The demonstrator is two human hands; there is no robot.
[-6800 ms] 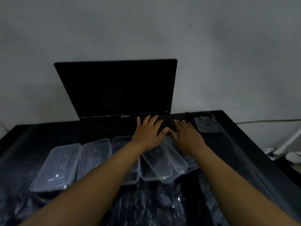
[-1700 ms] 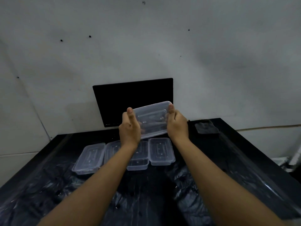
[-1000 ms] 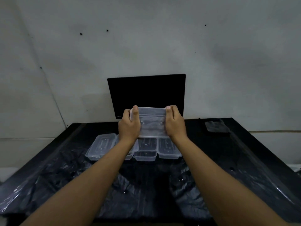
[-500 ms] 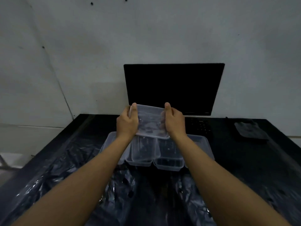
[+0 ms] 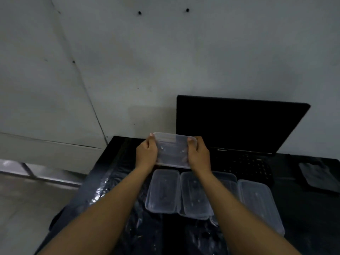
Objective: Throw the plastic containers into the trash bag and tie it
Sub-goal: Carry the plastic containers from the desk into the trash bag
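**Clerk:** Item one?

**Checker:** One clear plastic container (image 5: 173,150), raised above the worktop (image 5: 303,214) at the far left, in front of the laptop (image 5: 239,126). The left hand (image 5: 146,155) grips its left short end, the right hand (image 5: 199,155) its right short end; thumbs lie over the near face, fingers curl behind. An end-to-end hold probably keeps the thin, springy walls from buckling and leaves the piece free to turn or drop.

**Clerk:** Stock still down?

**Checker:** A row of containers (image 5: 162,191), base upward, side by side and touching along the near middle of the worktop. At least four; the right forearm hides part of one. I judge they are lined up so each can be lifted in turn.

**Clerk:** The trash bag?

**Checker:** Black glossy plastic sheet (image 5: 110,183) is spread flat under the row and droops over the left edge. Likely the trash bag, laid out unopened. No mouth shows, so none is bagged yet and tying is far off.

**Clerk:** Sundries?

**Checker:** The laptop stands open, screen dark, at the far side against the wall. A dark flat pouch (image 5: 318,173) lies far right, well apart from the row.
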